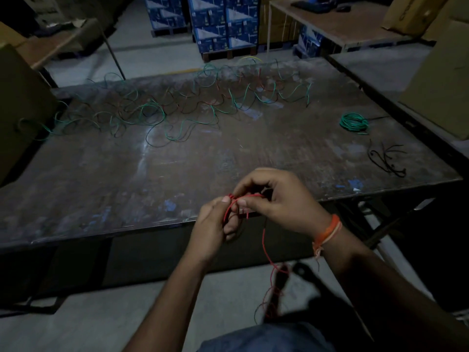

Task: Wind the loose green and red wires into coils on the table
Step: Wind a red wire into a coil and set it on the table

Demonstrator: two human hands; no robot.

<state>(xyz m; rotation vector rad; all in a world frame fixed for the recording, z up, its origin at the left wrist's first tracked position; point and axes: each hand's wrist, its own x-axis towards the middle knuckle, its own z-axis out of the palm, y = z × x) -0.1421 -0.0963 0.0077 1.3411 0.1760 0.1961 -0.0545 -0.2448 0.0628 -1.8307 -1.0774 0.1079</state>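
Both hands [243,207] pinch red wire [266,247].

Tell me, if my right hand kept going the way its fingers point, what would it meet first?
The right hand points left, its fingers pinching the red wire. Going on that way it would probably meet the left hand first, which grips the same wire right beside it; depth between them is hard to judge.

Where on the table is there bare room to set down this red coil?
The widest bare patch of table lies between the loose wires at the far side and your hands. Crowded: the far edge, and right side by the green coil and black wires.
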